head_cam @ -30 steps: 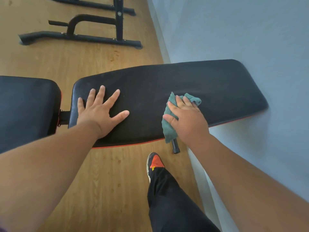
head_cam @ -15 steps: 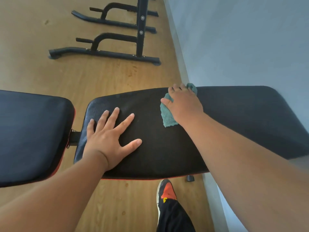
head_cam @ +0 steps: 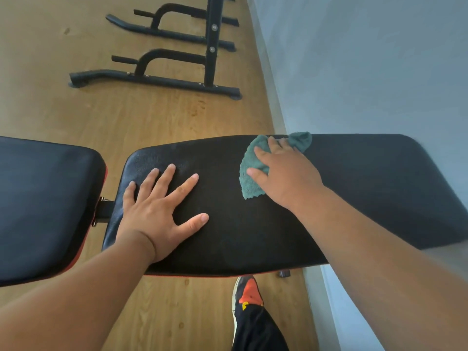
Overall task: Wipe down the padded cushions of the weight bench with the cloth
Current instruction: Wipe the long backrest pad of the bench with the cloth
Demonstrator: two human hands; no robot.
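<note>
Item one: long black padded back cushion (head_cam: 253, 224) of our weight bench, red piping along its near edge, lying across the view with its right end close to the pale grey wall (head_cam: 367, 72).

Item two: shorter black padded seat cushion (head_cam: 43, 203), to the left, apart from the back cushion and joined to it by a black metal bracket (head_cam: 102, 211).

Item three: crumpled teal terry cloth (head_cam: 249, 171), resting on the far edge of the back cushion, one corner poking just past that edge.

Item four: our right hand (head_cam: 286, 171), palm down on the cloth, grip flat with fingers pressing the fabric to the pad rather than pinching it.

Item five: our left hand (head_cam: 159, 209), grip spread wide, palm flat on the left part of the back cushion, holding nothing.

Item six: black steel rack base (head_cam: 157, 79), standing on the wood-grain floor (head_cam: 50, 72) beyond the bench.

Item seven: black shoe with orange toe patch (head_cam: 249, 295), on the floor below the cushion's near edge.
</note>
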